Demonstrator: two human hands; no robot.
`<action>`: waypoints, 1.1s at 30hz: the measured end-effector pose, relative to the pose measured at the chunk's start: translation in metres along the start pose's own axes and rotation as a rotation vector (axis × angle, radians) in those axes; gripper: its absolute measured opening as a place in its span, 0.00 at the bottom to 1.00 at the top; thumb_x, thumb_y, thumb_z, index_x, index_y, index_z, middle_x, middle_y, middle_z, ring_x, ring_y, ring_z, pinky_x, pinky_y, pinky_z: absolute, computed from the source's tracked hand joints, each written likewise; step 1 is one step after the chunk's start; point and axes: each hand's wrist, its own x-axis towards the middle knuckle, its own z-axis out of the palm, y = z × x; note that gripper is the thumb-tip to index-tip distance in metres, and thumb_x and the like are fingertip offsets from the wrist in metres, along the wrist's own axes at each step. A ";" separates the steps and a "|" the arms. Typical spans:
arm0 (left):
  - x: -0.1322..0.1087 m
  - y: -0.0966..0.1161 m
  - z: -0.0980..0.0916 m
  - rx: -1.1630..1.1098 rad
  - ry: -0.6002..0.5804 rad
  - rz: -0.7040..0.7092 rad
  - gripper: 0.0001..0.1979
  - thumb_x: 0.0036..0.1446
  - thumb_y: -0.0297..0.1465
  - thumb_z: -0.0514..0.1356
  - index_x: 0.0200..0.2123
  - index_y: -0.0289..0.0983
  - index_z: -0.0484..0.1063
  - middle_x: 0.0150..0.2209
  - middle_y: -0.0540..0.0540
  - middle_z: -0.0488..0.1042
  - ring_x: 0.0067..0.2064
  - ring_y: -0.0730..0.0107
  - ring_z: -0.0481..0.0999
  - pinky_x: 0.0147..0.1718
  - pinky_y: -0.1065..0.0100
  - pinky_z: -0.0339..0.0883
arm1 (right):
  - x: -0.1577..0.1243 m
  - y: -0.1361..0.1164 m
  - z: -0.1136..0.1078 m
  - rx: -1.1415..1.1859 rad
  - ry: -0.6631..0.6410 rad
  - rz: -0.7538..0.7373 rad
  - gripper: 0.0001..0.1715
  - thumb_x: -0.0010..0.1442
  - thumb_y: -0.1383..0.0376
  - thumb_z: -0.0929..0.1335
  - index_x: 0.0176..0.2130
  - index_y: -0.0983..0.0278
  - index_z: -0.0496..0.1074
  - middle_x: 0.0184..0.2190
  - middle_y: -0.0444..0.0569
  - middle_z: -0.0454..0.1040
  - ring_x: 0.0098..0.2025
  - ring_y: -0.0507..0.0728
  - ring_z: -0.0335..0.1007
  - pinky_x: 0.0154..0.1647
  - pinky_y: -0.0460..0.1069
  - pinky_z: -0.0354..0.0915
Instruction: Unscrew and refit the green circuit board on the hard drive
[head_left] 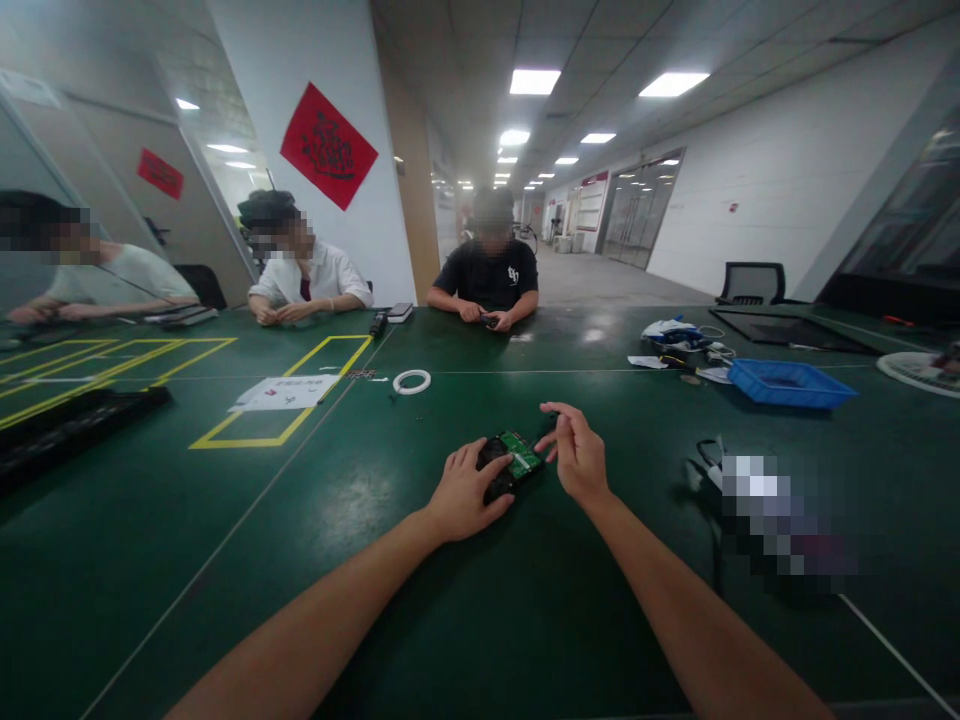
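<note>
A small black device with a green circuit board (pixel 522 455) lies on the green table in front of me. My left hand (pixel 466 492) grips its left side, with the thumb at the near edge and the fingers over the top. Just off the device's right end is my right hand (pixel 576 455), its fingers bent together around a small dark piece that I cannot make out. The left hand's palm and fingers cover part of the device's casing.
A blue tray (pixel 787 384), a pile of cloth and tools (pixel 679 338) and a blurred-out object (pixel 787 515) are to the right. A white ring (pixel 412 382) and paper sheet (pixel 289 392) lie ahead left. A long black part (pixel 82 425) is far left. Several people sit across.
</note>
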 end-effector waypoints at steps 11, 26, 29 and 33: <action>0.000 0.002 -0.002 0.006 0.006 -0.007 0.34 0.58 0.47 0.63 0.66 0.50 0.62 0.68 0.38 0.52 0.66 0.41 0.55 0.61 0.41 0.53 | 0.012 0.005 0.001 0.389 -0.037 0.216 0.24 0.65 0.47 0.66 0.53 0.58 0.70 0.41 0.46 0.73 0.22 0.48 0.70 0.19 0.45 0.65; 0.000 0.002 -0.001 0.000 0.014 0.001 0.33 0.58 0.46 0.63 0.65 0.50 0.63 0.68 0.38 0.52 0.66 0.41 0.56 0.61 0.42 0.53 | 0.012 0.006 -0.004 0.642 -0.108 0.377 0.23 0.64 0.48 0.66 0.48 0.61 0.73 0.41 0.50 0.77 0.26 0.53 0.74 0.25 0.48 0.68; 0.000 0.001 -0.001 -0.001 0.012 -0.002 0.34 0.57 0.46 0.64 0.65 0.50 0.63 0.68 0.39 0.53 0.66 0.42 0.56 0.61 0.41 0.53 | 0.012 0.006 -0.007 0.635 -0.120 0.388 0.25 0.64 0.48 0.65 0.49 0.63 0.74 0.41 0.52 0.78 0.27 0.54 0.74 0.27 0.49 0.70; 0.000 0.002 -0.002 0.000 0.016 -0.003 0.33 0.58 0.46 0.63 0.65 0.50 0.63 0.68 0.39 0.53 0.66 0.42 0.56 0.61 0.42 0.53 | 0.012 0.005 -0.008 0.613 -0.154 0.390 0.25 0.64 0.47 0.66 0.48 0.63 0.75 0.42 0.53 0.77 0.29 0.55 0.75 0.31 0.51 0.72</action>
